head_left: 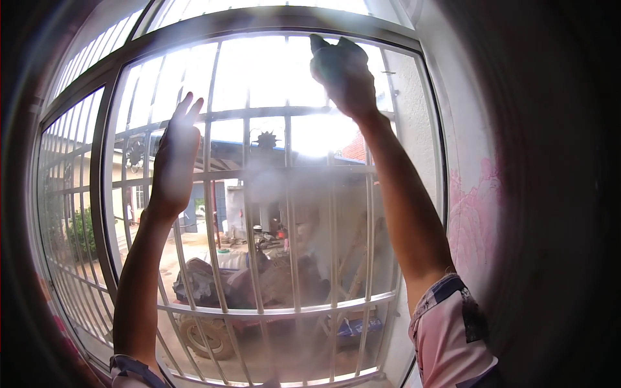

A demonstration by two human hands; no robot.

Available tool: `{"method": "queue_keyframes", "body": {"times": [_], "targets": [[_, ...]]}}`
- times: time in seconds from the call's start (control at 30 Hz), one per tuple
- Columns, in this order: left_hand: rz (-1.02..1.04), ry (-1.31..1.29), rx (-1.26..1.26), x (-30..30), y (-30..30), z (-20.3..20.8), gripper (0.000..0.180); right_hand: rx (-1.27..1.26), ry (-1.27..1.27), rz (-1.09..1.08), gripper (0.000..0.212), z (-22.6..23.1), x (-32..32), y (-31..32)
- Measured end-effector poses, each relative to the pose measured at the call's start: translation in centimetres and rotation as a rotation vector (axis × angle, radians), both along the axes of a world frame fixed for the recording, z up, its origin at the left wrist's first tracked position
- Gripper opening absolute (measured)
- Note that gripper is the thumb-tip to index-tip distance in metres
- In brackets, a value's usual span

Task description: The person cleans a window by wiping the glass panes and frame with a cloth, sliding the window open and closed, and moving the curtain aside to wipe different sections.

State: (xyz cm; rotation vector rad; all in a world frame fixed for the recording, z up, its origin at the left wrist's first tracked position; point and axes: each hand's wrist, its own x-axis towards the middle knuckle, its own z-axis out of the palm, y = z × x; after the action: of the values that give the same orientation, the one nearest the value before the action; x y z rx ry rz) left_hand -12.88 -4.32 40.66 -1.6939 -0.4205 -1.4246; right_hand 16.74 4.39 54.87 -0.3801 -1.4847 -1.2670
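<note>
Left: grey window frame (99, 174) standing; left hand (176, 158) reaching up, fingers straightened and released, glass contact unclear. Centre: slim straight bars (288, 171) crossing behind glass. Upper right: right hand (354, 90) grasping dark crumpled cloth (341, 57), which is bunching at its curled fingers.

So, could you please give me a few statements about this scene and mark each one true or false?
1. The right hand is higher in the picture than the left hand. True.
2. The left hand is clenched into a fist. False: at least two fingers point upward.
3. Metal bars show beyond the window. True.
4. The pink pattern is left of the window. False: it is on the right.
5. A wheel shows beyond the metal bars. True.
6. The forearms are fully covered. False: they are bare.
</note>
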Motion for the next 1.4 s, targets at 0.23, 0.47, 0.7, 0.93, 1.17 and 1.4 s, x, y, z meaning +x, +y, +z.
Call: {"method": "queue_keyframes", "body": {"times": [0.23,0.47,0.7,0.93,1.17,1.4], "targets": [[-0.149,-0.040,-0.149,5.0,1.9,0.6,0.051,-0.058,-0.422,0.059,0.044,-15.9,-9.8,-2.6],[-0.084,0.087,-0.052,8.9,2.4,1.4,0.045,0.108,0.166,0.314,0.010,-0.4,12.0,-2.3],[-0.390,-0.083,-0.436,8.5,4.0,1.4,0.059,-0.160,-0.262,0.417,0.040,-18.5,-5.9,-2.3],[-0.307,0.176,-0.342,11.4,3.2,0.5,0.060,-0.053,-0.072,0.122,0.049,-18.4,0.6,-1.9],[-0.145,0.095,-0.272,10.7,4.1,-2.4,0.071,0.181,0.221,0.168,0.034,-17.3,4.2,-1.1],[-0.105,0.121,-0.241,12.2,3.3,-4.3,0.071,-0.315,-0.294,0.222,0.055,-31.1,-3.1,-3.5]]}}
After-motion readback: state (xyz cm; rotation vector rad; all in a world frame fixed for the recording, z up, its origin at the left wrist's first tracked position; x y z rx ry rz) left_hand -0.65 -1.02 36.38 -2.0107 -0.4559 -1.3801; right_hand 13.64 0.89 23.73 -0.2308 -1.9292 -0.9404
